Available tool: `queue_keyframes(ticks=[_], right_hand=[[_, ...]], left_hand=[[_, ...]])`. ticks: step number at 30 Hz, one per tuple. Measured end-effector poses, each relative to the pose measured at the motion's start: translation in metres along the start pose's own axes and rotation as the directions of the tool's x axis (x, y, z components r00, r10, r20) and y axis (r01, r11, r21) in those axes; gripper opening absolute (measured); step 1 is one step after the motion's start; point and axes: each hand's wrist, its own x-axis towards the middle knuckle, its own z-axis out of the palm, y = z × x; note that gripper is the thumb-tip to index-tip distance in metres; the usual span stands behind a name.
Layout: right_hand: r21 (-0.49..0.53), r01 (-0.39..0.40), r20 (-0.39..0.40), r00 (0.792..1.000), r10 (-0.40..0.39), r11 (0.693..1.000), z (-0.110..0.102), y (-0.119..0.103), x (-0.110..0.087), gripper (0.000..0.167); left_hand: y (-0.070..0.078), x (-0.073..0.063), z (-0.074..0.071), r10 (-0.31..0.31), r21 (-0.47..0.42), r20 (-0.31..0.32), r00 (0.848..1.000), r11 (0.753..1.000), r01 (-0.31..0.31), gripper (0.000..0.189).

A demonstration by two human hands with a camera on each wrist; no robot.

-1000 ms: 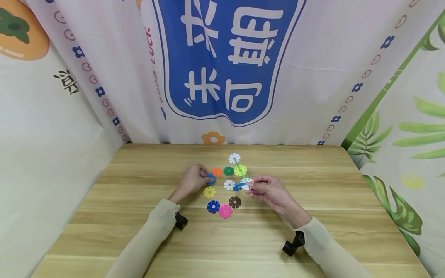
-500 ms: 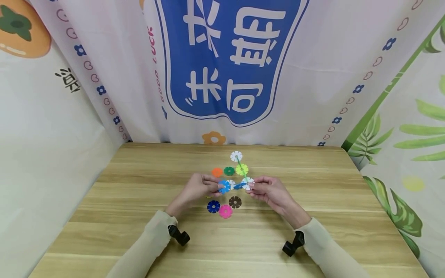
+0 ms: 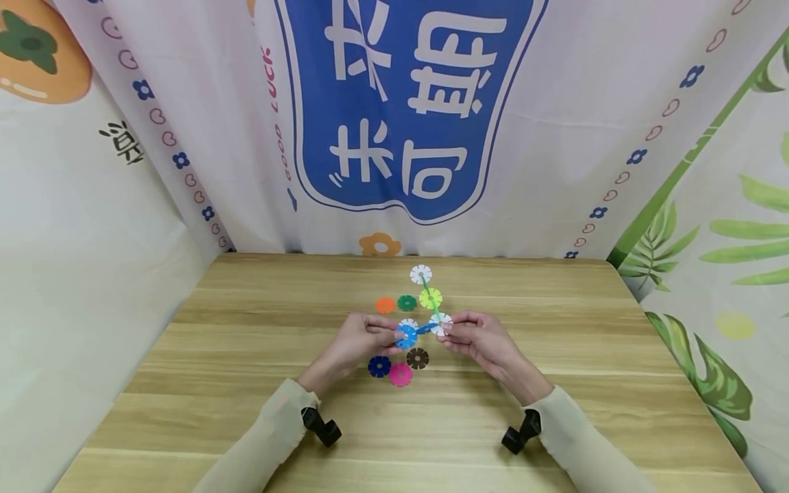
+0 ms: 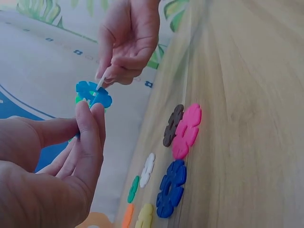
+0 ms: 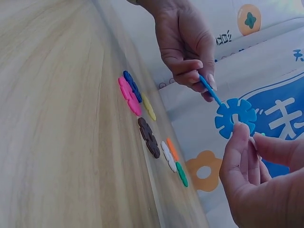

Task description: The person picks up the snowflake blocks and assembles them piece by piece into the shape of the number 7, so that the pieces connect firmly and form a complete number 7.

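My left hand (image 3: 360, 341) pinches a blue notched disc (image 3: 406, 337) between thumb and fingers. My right hand (image 3: 483, 342) pinches a white notched disc (image 3: 440, 324), part of a linked chain. That chain also has a second blue disc (image 5: 236, 118), a green disc (image 3: 431, 298) seen edge-on and a white disc (image 3: 421, 274) at its far end. In the right wrist view, the left hand's disc meets the chain's blue disc at its rim; how deep they interlock I cannot tell. A yellow-green disc (image 3: 434, 294) shows beside the green one; whether it is joined is unclear.
On the wooden table (image 3: 493, 438) lie pink (image 3: 401, 375), dark blue (image 3: 379, 366), brown (image 3: 418, 358), orange (image 3: 385, 305) and dark green (image 3: 407, 302) discs. A yellow disc (image 4: 145, 216) and a white one (image 4: 147, 170) lie there too. Printed curtains border the table.
My left hand has lifted the blue disc from beside the yellow one and carried it right, up to the chain. The right hand has stayed nearly still, holding the chain.
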Motion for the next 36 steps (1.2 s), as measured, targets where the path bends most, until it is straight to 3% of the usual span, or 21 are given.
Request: queue_keyframes(ticks=[20,26,36], right_hand=[[-0.046,0.013,-0.023,1.0,-0.014,0.999,0.003,0.005,0.001,0.021],[-0.05,0.01,0.002,1.0,-0.01,0.999,0.007,0.008,0.002,0.021],[-0.055,0.003,0.036,0.999,-0.001,0.998,0.004,0.009,0.0,0.014]], left_hand=[[-0.004,-0.001,0.006,-0.01,-0.024,-0.014,1.0,1.0,0.01,0.027],[-0.005,0.0,0.009,-0.026,-0.035,-0.043,0.999,0.999,0.025,0.021],[-0.008,-0.001,0.014,-0.016,-0.022,-0.009,1.0,1.0,0.015,0.017]])
